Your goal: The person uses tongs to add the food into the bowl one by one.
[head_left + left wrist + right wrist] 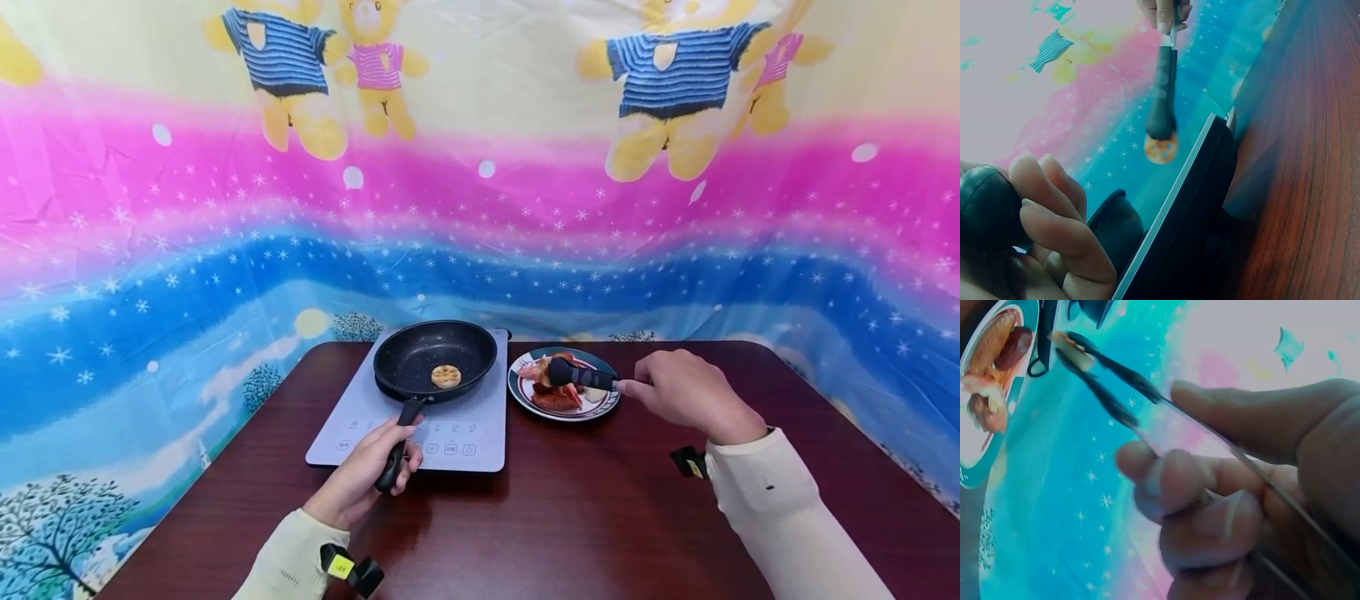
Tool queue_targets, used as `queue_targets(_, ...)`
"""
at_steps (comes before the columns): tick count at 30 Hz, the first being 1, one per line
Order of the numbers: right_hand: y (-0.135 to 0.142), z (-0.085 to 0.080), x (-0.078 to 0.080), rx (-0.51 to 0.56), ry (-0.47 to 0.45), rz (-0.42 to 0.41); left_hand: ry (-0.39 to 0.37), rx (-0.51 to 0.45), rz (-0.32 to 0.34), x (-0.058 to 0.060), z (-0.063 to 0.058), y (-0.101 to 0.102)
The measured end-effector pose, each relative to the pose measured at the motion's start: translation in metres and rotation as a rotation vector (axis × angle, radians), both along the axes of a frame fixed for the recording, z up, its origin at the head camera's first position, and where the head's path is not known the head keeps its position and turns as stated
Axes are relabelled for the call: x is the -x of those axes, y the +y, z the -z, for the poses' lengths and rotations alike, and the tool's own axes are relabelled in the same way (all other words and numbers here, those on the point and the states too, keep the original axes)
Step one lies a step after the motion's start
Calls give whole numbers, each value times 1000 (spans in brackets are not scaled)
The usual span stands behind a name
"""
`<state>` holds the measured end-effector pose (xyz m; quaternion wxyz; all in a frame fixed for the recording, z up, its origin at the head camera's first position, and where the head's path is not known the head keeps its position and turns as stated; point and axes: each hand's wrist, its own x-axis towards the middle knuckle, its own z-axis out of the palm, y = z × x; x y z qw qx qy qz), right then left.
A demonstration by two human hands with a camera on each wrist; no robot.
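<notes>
My left hand [367, 468]: fingers curled round handle [410, 412] of pan [408, 358]; right hand [693, 393]: fingers pinching tongs [581, 375] with food slice [1160, 150], right of pan; apparently mid-transfer, next needing steady squeeze.

I have pan [408, 358] on cooktop [487, 435], ahead of left hand [369, 463]; round slice [446, 377] in pan. Plate [517, 393] of food [555, 402] left of right hand [686, 392], tongs [592, 378] over it. Plate just right of cooktop, both on table [555, 517].
</notes>
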<state>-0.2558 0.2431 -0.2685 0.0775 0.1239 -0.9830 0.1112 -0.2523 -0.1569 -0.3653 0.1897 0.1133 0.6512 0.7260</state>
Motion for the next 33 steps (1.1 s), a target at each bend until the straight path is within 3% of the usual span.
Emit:
queue_targets(9,-17,8,8,142,132,-48,-10,21,-19,1,0,0)
queue_targets(17,-47,29,12,223,196,-108,3,22,-18,2,1,0)
queue_targets(25,-68,48,12,162,247,-86,10,26,-8,1,1,1)
queue_targets(33,-72,50,13,124,230,-51,24,35,-6,1,2,1)
